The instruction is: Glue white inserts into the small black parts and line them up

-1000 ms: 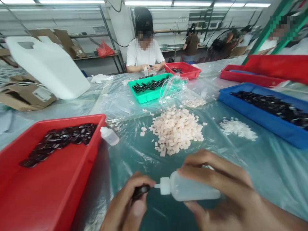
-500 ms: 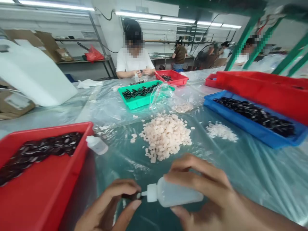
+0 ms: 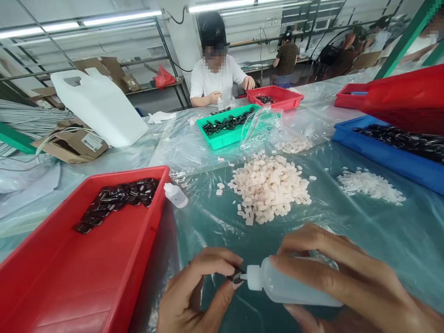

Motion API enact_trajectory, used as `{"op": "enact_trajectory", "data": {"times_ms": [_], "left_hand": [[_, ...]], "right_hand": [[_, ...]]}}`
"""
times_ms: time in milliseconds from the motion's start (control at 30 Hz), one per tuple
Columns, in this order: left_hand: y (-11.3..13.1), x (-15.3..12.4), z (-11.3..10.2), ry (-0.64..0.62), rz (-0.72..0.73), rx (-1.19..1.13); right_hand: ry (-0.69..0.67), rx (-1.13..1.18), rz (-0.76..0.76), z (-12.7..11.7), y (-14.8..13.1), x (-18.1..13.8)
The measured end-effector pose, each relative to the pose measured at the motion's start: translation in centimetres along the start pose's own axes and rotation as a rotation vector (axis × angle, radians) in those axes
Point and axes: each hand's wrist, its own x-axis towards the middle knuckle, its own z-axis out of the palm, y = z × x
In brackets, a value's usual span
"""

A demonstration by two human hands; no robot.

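Between the thumb and fingers of my left hand is a small dark glossy piece, mostly covered by the fingertips. My right hand is wrapped around a translucent squeeze bottle, tipped on its side. The bottle's thin nozzle points left and meets the dark piece at its open end; whether liquid comes out I cannot tell. Just beyond my hands lies a heap of small whitish plastic pieces. Left of the heap, a smaller white bottle lies against a red tray with rows of dark pieces.
A green tray and a blue tray hold more dark pieces. Finer white bits lie to the right. A large white jug stands at the left beside a cardboard box. Across the table sits a co-worker near another red tray.
The view has swung left, so things appear farther right. My hands keep the bottle nozzle at the dark piece. The co-worker's one hand has moved out toward the far red tray.
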Motion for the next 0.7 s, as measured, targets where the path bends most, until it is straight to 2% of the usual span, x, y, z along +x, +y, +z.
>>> {"op": "enact_trajectory", "data": {"times_ms": [133, 300, 700], "left_hand": [[-0.41, 0.20, -0.85, -0.125, 0.065, 0.061], [-0.63, 0.23, -1.08, -0.180, 0.105, 0.107], [-0.66, 0.10, -1.11, -0.186, 0.149, 0.147]], "right_hand": [[-0.031, -0.009, -0.021, 0.04, 0.22, 0.06], [-0.050, 0.050, -0.019, 0.21, 0.22, -0.13], [-0.036, -0.023, -0.051, 0.38, 0.32, 0.18]]}}
